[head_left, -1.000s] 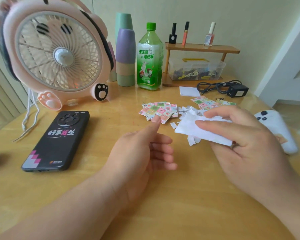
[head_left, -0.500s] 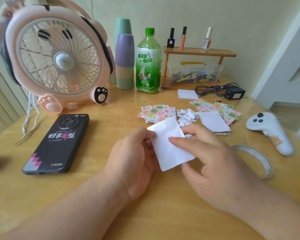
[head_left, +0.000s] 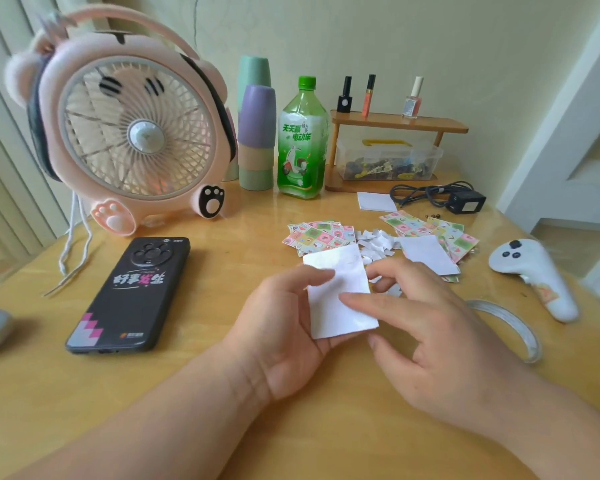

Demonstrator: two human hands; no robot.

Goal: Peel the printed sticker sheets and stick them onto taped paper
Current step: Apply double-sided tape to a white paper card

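Near the tabletop's (head_left: 49,393) front edge, left grip (head_left: 291,327) pinches a white paper sheet (head_left: 336,296) between thumb and fingers; right grip (head_left: 440,341) lies relaxed, index fingertip (head_left: 345,298) touching it.

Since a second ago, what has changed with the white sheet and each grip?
The right-hand grip carried the white sheet from over the scraps leftward toward the person; the left-hand grip, empty before, now holds it, thumb on top. The right forefinger rests on it. Phone, fan and sticker sheets stayed put.
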